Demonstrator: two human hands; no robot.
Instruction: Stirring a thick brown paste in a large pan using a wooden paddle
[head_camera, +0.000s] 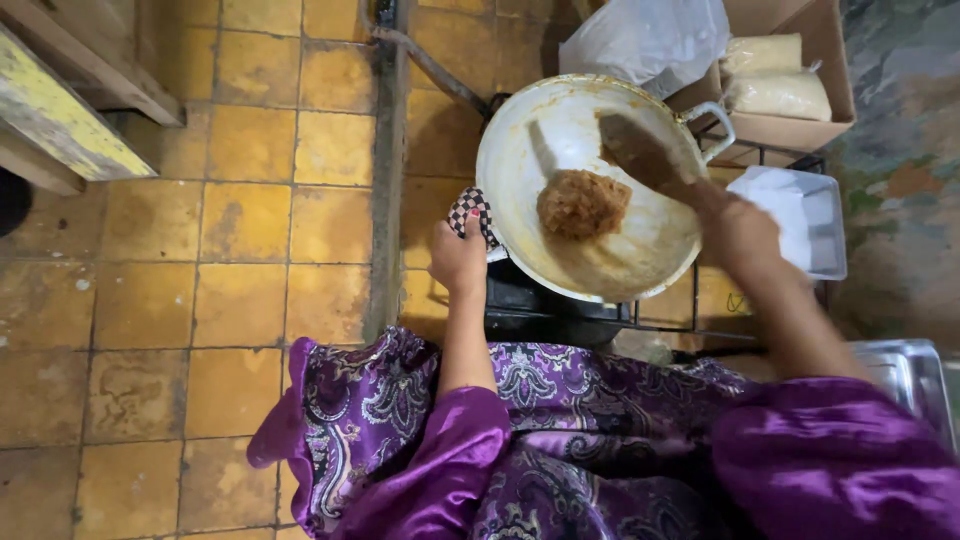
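One brown lump of food (583, 203) lies mid-wok (530, 150) on one burner, left hand (458, 258) clamping a checkered cloth (471, 211) at its rim, right hand (738, 228) closed on one spatula (640, 152), open tiled floor (230, 200) leftward

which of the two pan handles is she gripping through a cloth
The handle nearest the left hand, gripped through the checkered cloth. The grey metal loop handle across the round pale wok is bare.

Shiny purple satin sleeves (440, 450) over a purple paisley-patterned robe (570, 400).
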